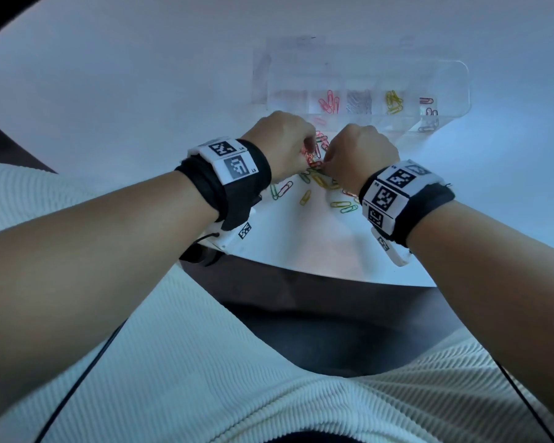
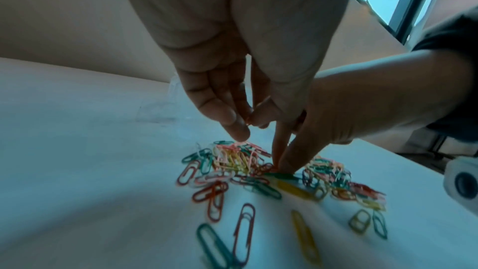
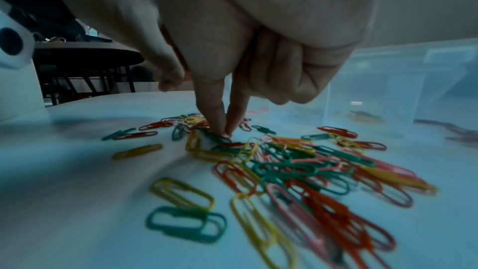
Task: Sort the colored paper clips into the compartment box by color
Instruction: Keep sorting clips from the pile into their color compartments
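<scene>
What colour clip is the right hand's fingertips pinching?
Green clip, under the right hand fingertips; clearest in the right wrist view.

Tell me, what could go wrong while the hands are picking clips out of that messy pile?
The right hand pinches at a green clip lying in the tangled pile, so hooked neighbours of other colours might lift with it. The left hand seems to pinch something small and reddish; it could slip out on the way. The compartment box is clear with narrow sections, so a clip could land in the wrong colour.
</scene>
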A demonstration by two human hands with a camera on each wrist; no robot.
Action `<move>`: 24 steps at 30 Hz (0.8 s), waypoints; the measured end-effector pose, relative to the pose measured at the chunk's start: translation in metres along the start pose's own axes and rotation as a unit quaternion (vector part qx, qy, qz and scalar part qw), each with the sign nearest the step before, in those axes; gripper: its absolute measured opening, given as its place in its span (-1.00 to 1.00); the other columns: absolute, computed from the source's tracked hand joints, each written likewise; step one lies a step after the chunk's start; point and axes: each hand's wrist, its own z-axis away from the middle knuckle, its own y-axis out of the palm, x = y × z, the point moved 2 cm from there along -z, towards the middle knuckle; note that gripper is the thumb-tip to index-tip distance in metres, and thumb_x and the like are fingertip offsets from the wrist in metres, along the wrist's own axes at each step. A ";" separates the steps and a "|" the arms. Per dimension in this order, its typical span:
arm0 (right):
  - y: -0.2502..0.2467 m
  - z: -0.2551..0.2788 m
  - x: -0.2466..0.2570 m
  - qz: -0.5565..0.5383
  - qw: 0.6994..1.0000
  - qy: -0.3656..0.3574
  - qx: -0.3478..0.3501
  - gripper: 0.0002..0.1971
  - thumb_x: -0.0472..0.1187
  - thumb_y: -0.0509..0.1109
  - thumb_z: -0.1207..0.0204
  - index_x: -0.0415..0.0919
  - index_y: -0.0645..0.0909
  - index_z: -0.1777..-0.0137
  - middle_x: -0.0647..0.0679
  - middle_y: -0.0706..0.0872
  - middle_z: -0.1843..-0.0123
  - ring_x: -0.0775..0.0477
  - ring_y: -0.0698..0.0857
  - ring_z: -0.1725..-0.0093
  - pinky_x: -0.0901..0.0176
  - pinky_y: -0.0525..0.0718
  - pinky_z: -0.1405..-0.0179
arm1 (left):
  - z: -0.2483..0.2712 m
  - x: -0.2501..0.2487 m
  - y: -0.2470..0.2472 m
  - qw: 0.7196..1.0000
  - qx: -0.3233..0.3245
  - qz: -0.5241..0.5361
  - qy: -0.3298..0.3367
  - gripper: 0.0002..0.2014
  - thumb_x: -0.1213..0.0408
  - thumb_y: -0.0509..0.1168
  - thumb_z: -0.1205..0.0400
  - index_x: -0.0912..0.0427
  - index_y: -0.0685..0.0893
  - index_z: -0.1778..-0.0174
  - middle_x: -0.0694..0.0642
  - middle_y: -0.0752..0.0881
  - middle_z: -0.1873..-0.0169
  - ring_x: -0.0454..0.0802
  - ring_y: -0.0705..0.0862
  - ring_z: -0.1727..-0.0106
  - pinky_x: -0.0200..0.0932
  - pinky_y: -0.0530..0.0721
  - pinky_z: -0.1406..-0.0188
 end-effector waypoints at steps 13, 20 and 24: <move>0.000 0.012 0.008 0.037 0.998 -0.011 0.040 -0.66 0.07 0.45 -0.44 -0.18 0.50 0.06 -0.14 0.53 0.13 -0.23 0.64 0.05 0.08 0.55 0.14 | -0.004 0.001 -0.015 0.969 -0.070 0.234 -0.040 -0.83 0.42 0.28 -0.58 0.11 0.71 0.03 0.02 0.78 0.26 -0.11 0.74 0.27 -0.50 0.55 0.44; 0.001 0.014 0.002 0.020 1.000 0.001 0.017 -0.75 0.00 0.33 -0.48 -0.21 0.52 0.16 -0.13 0.56 0.18 -0.21 0.56 0.18 0.12 0.48 0.20 | -0.003 0.000 -0.013 0.963 -0.062 0.251 -0.072 -0.68 0.52 0.07 -0.57 0.12 0.69 0.10 -0.02 0.69 0.31 -0.22 0.58 0.39 -0.47 0.41 0.55; -0.004 0.012 -0.017 -0.089 0.995 0.041 0.010 -0.71 -0.04 0.35 -0.40 -0.30 0.68 0.16 -0.22 0.72 0.20 -0.26 0.69 0.16 0.05 0.62 0.25 | -0.001 -0.004 -0.019 0.957 -0.085 0.265 -0.078 -0.69 0.47 0.02 -0.60 0.17 0.64 0.28 -0.09 0.46 0.55 -0.23 0.36 0.66 -0.37 0.29 0.67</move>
